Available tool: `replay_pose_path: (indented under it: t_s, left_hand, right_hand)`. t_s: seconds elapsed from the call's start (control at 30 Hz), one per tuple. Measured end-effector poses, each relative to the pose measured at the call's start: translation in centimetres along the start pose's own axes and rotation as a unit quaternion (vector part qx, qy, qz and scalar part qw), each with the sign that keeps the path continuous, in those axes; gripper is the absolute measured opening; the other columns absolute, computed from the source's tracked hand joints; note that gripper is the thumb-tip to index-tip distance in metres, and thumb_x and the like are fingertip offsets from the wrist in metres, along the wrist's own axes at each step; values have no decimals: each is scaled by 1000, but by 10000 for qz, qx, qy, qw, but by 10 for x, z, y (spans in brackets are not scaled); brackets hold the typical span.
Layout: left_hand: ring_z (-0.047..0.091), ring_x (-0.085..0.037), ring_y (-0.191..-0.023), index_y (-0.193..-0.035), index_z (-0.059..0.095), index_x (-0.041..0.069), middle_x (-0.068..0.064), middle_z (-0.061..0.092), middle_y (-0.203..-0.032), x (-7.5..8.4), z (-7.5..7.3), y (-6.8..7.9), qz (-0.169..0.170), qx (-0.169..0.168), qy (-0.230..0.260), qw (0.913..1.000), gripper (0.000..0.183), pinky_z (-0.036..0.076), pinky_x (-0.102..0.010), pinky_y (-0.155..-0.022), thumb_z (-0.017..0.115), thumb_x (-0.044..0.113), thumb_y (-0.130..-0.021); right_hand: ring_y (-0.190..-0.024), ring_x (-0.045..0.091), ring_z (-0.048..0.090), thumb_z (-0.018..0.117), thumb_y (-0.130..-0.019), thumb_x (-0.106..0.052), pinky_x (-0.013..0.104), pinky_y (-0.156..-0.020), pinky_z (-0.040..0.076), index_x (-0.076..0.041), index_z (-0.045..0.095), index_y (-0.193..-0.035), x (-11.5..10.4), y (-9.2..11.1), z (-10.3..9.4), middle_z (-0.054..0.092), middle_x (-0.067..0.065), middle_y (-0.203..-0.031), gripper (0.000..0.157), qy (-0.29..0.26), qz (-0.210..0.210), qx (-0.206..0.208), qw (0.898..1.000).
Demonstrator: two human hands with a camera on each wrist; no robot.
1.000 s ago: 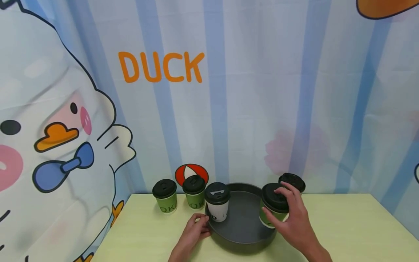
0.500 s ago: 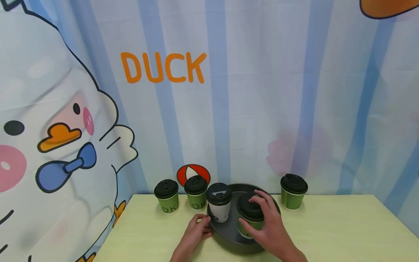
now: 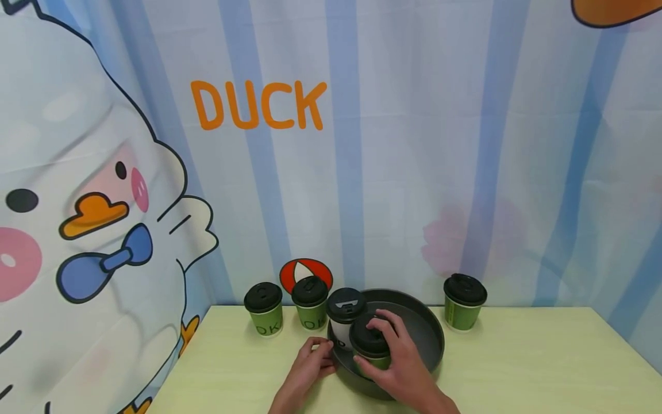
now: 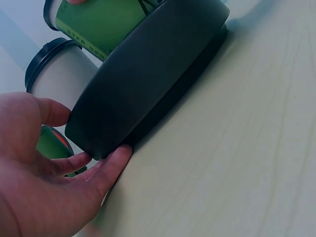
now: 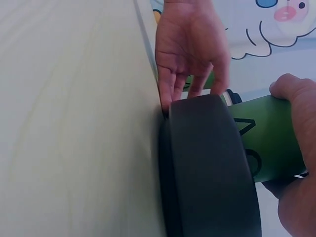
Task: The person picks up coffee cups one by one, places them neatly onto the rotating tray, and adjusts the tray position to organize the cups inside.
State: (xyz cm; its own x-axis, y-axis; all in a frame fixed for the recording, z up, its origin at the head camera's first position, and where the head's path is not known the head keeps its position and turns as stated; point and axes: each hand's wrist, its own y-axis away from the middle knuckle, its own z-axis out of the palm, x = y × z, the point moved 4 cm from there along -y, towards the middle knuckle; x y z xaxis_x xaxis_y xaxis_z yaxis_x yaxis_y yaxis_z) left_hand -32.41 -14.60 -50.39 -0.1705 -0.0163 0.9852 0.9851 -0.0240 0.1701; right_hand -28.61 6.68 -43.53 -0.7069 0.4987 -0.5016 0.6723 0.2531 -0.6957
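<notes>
My right hand (image 3: pixel 405 371) grips a green paper cup (image 3: pixel 366 339) with a black lid, over the left part of a round dark grey pan (image 3: pixel 421 325). Thumb and fingers lie round the cup's side and lid. Just behind it a white paper cup (image 3: pixel 343 307) with a black lid stands in the pan, partly hidden. My left hand (image 3: pixel 308 368) holds the pan's left edge. In the left wrist view its thumb touches the rim and its fingers reach the pan's bottom edge (image 4: pixel 148 74). Whether the held cup touches the pan floor, I cannot tell.
Two green lidded cups, one at the far left (image 3: pixel 264 310) and one beside it (image 3: pixel 310 305), stand on the pale yellow table (image 3: pixel 543 356). Another green cup (image 3: pixel 465 305) stands right of the pan. A printed curtain (image 3: pixel 403 144) hangs behind the table.
My right hand has carried the green cup leftward from the pan's right side to beside the white cup. The left hand stays at the pan's edge.
</notes>
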Motion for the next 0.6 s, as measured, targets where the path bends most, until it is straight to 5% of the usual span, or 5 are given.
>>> replay_pose_path:
  t_s: [0.17,0.6]
  left_hand:
    - [61,-17,-89,-130,48,-5,-10,60,-103,1,1,1,20,29,-28,10000,42,58,-31,-78,58,26,-104]
    - [62,-17,-91,-134,47,-6,-13,61,-107,4,0,4,-43,21,-97,9999,48,58,-31,-79,59,28,-103]
  right_hand:
    - [-123,31,59,92,-79,-28,43,-88,58,-24,58,-130,0,1,6,47,17,-146,62,80,36,-143,9999]
    - [-125,31,58,92,-80,-28,45,-90,57,-24,58,-131,2,4,12,45,13,-148,61,-76,298,-261,9992]
